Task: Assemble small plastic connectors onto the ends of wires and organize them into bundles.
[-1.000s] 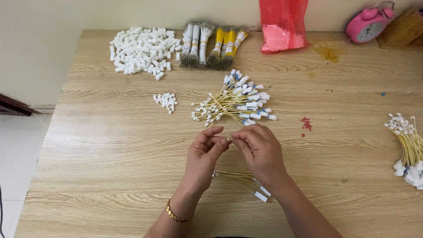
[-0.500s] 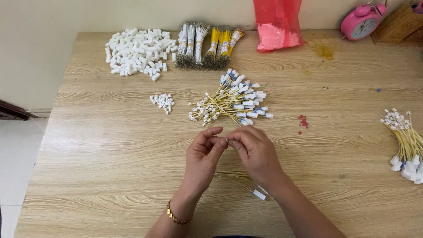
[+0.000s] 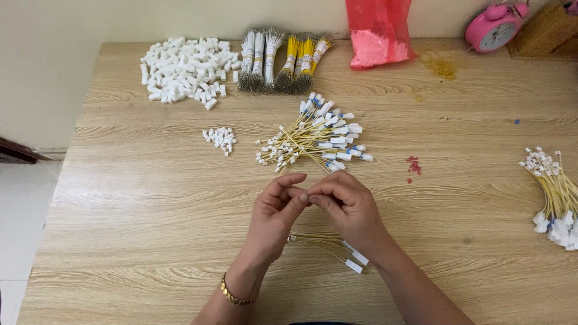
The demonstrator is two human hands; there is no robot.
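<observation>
My left hand (image 3: pixel 274 216) and my right hand (image 3: pixel 349 207) meet fingertip to fingertip over the wooden table (image 3: pixel 120 241), pinching something small that the fingers hide. Under my right palm lie a few yellow wires (image 3: pixel 322 242) with white connectors at their ends. Just beyond the hands is a loose pile of yellow wires with white connectors (image 3: pixel 316 137). A small cluster of tiny white connector pieces (image 3: pixel 221 138) lies to its left.
A big heap of white plastic housings (image 3: pixel 183 67) and bundles of grey and yellow wires (image 3: pixel 283 60) sit at the back. A red plastic bag (image 3: pixel 376 33) and a pink alarm clock (image 3: pixel 495 27) stand at the far edge. Another wire bundle (image 3: pixel 557 195) lies at the right.
The hands have stayed together at the fingertips with only slight finger movement; the view shifted a little.
</observation>
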